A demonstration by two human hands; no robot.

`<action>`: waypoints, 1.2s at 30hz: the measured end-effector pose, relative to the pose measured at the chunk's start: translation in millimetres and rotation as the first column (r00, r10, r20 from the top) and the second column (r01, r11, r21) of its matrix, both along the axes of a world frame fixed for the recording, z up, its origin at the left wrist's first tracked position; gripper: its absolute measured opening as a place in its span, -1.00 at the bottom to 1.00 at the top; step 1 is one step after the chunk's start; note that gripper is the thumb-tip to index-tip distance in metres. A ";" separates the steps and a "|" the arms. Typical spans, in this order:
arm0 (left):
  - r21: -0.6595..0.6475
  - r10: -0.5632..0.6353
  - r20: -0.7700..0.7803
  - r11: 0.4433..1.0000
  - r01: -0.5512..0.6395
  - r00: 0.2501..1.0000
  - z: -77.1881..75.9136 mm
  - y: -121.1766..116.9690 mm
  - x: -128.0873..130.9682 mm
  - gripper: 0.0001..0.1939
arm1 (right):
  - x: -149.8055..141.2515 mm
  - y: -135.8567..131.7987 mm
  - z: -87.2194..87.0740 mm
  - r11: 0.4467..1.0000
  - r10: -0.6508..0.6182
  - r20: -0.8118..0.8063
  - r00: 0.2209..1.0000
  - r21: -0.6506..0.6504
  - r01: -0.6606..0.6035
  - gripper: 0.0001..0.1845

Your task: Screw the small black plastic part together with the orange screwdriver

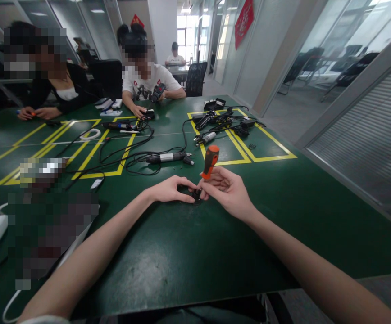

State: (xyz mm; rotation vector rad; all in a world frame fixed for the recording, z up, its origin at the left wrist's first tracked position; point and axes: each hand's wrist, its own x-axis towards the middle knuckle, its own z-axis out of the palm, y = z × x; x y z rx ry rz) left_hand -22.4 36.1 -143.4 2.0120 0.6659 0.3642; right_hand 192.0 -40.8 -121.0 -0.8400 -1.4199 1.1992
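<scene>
My right hand (227, 191) grips a screwdriver (211, 162) with an orange and black handle, low down near its shaft. The handle points upward, tilted slightly to the right. Below it, a small black part (196, 195) rests on the green table (168, 252). My left hand (171, 189) closes its thumb and fingers around the left side of this part. Fingers hide most of the screwdriver's shaft and tip, so I cannot tell whether the tip touches the part.
A corded electric screwdriver (168, 157) lies beyond my hands, its cable looped leftward. Black cables and parts (225, 121) pile up inside yellow tape at the far right. Across the table, a person (153, 83) holds a power drill (158, 92); another person (52, 96) sits further left.
</scene>
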 end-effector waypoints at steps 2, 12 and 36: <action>-0.004 0.003 0.006 1.000 -0.003 1.000 -0.4 0.1 -0.3 -0.60 | -1.9 0.1 -0.2 1.000 -0.019 -0.019 1.000 -0.017 0.019 -0.62; 0.006 -0.001 0.013 1.000 0.001 1.000 -2.0 0.8 0.9 -0.64 | -0.2 3.5 -1.9 1.000 -0.006 -0.014 1.000 0.028 0.006 -0.61; -0.055 0.026 0.026 0.998 -0.024 0.999 -0.3 -0.4 3.1 -0.61 | -8.3 -3.5 -7.1 0.997 -0.080 -0.088 0.993 -0.008 0.079 -0.59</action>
